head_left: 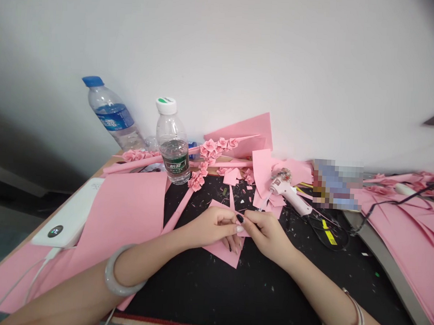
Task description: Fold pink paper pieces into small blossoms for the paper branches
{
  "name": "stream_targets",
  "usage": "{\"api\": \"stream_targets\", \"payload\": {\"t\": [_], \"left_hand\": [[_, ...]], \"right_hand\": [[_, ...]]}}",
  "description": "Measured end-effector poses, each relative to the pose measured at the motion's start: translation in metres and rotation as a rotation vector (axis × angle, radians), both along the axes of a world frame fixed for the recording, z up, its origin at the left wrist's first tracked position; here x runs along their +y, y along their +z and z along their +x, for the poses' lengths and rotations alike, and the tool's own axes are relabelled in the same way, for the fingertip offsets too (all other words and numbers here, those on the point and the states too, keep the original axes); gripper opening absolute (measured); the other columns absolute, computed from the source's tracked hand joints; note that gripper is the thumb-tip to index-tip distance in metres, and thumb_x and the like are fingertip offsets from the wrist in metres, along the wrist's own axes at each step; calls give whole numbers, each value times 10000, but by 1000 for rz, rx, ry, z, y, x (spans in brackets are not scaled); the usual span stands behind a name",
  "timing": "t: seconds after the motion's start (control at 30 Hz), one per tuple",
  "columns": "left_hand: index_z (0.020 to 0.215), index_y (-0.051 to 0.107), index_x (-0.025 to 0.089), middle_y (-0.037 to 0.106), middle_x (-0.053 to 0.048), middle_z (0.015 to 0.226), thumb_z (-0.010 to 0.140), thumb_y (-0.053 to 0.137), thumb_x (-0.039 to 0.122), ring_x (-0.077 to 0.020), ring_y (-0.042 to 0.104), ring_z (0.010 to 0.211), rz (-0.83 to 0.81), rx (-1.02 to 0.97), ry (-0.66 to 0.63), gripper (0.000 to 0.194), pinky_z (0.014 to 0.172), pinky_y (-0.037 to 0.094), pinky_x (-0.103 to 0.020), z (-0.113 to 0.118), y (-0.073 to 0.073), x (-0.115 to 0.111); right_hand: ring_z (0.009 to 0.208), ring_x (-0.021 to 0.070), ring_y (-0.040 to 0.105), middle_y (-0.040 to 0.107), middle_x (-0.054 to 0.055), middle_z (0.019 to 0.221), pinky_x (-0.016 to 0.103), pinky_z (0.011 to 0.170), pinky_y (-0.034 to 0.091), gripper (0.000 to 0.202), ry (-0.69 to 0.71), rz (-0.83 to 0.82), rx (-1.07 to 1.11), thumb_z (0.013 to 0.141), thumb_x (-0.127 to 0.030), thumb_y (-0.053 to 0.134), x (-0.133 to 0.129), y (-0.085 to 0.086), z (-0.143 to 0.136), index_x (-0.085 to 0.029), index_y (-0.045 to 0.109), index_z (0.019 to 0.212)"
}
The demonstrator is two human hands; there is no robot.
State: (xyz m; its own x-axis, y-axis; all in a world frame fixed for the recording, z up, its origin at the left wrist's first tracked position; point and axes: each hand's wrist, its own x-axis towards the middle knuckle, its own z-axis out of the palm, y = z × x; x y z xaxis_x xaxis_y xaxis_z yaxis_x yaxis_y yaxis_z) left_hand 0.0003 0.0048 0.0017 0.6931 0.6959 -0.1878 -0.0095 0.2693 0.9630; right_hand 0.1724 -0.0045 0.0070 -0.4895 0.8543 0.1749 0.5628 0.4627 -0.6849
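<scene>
My left hand (215, 228) and my right hand (266, 233) meet over the middle of the black mat. Both have thumb and fingers pinched on a small piece of pink paper (246, 230), mostly hidden by the fingers. Beneath them lies a larger pink paper sheet (230, 260), partly covered by my left hand. Just beyond the hands, a stem with folded pink paper flowers (197, 178) slants across the mat. A pale glue gun (291, 195) lies past my right hand, its nozzle toward some pink paper pieces (262, 172).
Two water bottles, one blue-capped (113, 116) and one white-capped (172, 150), stand by the wall. A white power bank (68, 218) with a cable sits left, beside a large pink sheet (127, 206). Pink sheets (410, 231) are stacked right. Scraps litter the black mat (275, 301).
</scene>
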Motion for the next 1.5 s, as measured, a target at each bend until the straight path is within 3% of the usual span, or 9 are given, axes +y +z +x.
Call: {"api": "stream_targets", "payload": {"t": [0.27, 0.47, 0.6, 0.83, 1.0, 1.1, 1.3, 1.43, 1.5], "left_hand": [[588, 398, 170, 468, 60, 476, 797, 457, 203, -95, 527, 460, 376, 151, 190, 220, 532, 415, -217, 0, 8, -1], [566, 367, 174, 390, 65, 494, 758, 437, 169, -71, 407, 463, 608, 272, 213, 204, 471, 304, -189, 1, 7, -2], [608, 400, 172, 348, 66, 549, 671, 468, 101, -71, 328, 501, 713, 330, 180, 116, 470, 268, -189, 0, 4, -3], [702, 468, 168, 426, 41, 622, 717, 507, 151, -82, 382, 543, 700, 304, 117, 46, 498, 329, -192, -2, 8, -5], [851, 484, 175, 506, 27, 688, 763, 553, 264, -87, 492, 572, 454, 179, 342, 143, 553, 423, -208, -1, 3, 0], [1051, 473, 178, 586, -45, 927, 750, 589, 291, -128, 586, 705, 268, 20, 385, 342, 631, 490, -255, 0, -2, 4], [933, 668, 116, 677, -75, 866, 766, 578, 321, -187, 621, 817, 188, -21, 311, 280, 755, 513, -310, 1, -5, 5], [993, 658, 132, 699, -77, 838, 783, 563, 317, -195, 651, 788, 138, -39, 340, 295, 704, 535, -303, 0, -3, 4], [978, 662, 128, 702, -80, 818, 792, 556, 308, -187, 662, 740, 129, -43, 336, 280, 673, 541, -291, 0, -1, 4]], "right_hand": [[506, 106, 374, 381, -41, 576, 223, 485, 293, 186, -251, 111, 87, 872, -209, 398, -3, -1, 2, -194, 381, 687], [555, 123, 417, 431, -17, 627, 240, 532, 339, 219, -13, 41, 49, 898, -219, 340, -7, 3, -2, -197, 406, 690], [553, 116, 399, 434, -22, 629, 235, 521, 328, 189, 13, 34, 47, 862, -207, 404, -7, 2, -4, -195, 402, 674], [514, 102, 341, 360, -43, 578, 229, 494, 291, 266, -46, 7, 82, 874, -208, 385, -4, -1, -2, -194, 343, 611], [525, 110, 352, 350, -40, 586, 232, 492, 302, 287, -108, -84, 191, 917, -275, 317, -3, -2, -2, -198, 337, 641], [528, 107, 365, 364, -39, 592, 228, 493, 315, 295, -76, -144, 260, 927, -295, 296, -2, -3, -3, -194, 359, 657], [516, 106, 393, 403, -34, 562, 227, 486, 331, 288, -118, -90, 222, 897, -271, 383, -2, -4, -2, -186, 413, 623], [517, 108, 437, 495, -14, 658, 222, 464, 374, 39, -278, -5, 284, 830, -222, 492, -1, -6, -2, -187, 504, 816], [627, 134, 523, 569, 33, 827, 241, 522, 439, 152, -279, 49, 307, 815, -190, 499, -1, -6, -2, -196, 530, 963]]}}
